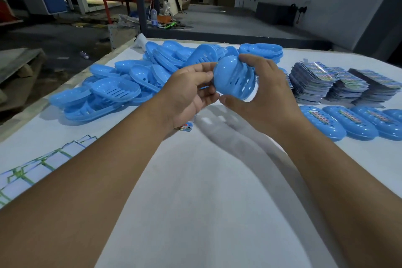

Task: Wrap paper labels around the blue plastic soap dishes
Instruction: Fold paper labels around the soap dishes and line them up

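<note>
Both arms stretched forward over the white surface [206,191]. Left hand [187,95] pinches the near end of a blue dish [233,77] held up in the air, right hand [261,93] curls around its other side. Dish pile [121,85] left, label stacks [339,85] right.

White table [195,180]: soap dishes [113,91], label stacks [348,85].

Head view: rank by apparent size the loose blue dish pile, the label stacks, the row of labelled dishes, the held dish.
1. Loose pile of blue plastic soap dishes
2. Stacks of printed paper labels
3. Row of labelled blue dishes, cut off at the frame edge, so unsure against 2
4. Blue dish held in both hands
</note>
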